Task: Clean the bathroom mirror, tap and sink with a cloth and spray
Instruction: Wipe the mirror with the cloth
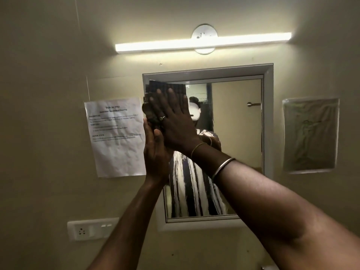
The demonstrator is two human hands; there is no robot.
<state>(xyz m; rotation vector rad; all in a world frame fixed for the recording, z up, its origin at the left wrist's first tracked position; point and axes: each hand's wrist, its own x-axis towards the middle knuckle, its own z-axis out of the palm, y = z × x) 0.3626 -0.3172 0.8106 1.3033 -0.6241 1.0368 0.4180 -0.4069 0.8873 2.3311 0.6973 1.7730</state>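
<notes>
The mirror (235, 133) is being wiped at its upper left corner, which lies left of centre in the frame. A dark cloth (165, 87) is pressed flat on the glass there by the right hand (171, 119). Its fingers are laid straight and spread over the cloth, and nothing is gripped. The left hand (153, 152) is set just below and touching it, fingers straight and pointing up, its edge toward the camera. Whether it bears on the cloth's lower end or only on the glass cannot be told. The two hands are thus together, both flat.

For the step to be done well, even pressure should be given through the whole palm. The cloth should be drawn in overlapping passes from this corner toward the right of the frame and then downward, so that no streaks are left. The glass beside the frame (268, 117) should be followed closely, since dirt is likely gathered there. The paper (115, 137) taped just left of the mirror should be kept dry. Tap, sink and spray are not in view, so nothing can be told of them.
</notes>
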